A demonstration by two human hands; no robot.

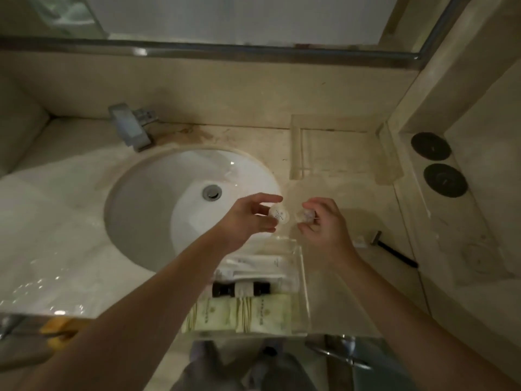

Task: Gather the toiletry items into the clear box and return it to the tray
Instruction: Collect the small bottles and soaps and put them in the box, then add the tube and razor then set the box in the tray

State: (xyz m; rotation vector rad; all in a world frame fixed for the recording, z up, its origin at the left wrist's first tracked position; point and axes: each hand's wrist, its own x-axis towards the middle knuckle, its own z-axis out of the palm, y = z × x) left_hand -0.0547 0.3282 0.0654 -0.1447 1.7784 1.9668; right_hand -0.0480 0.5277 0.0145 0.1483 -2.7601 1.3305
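Your surface (332,198) is beige marble, stained along the back edge, with a white oval sink (174,204) set into it and a chrome tap (131,127) behind the bowl. A mirror (225,15) with a metal frame runs along the back wall. At right, a raised ledge carries two dark round discs (438,165).

The clear tray (341,148) sits at the back right of the surface. The clear box (303,277) lies near the front edge, well apart from the tray, and holds white sachets, a dark bottle (239,289) and green packets (245,313). A black razor (392,251) lies to its right on the surface.

Your left hand (248,218) pinches a small round white lid (279,215). Your right hand (324,221) grips a small clear item (306,215); its kind is too blurred to tell. Both hover above the box's far end.
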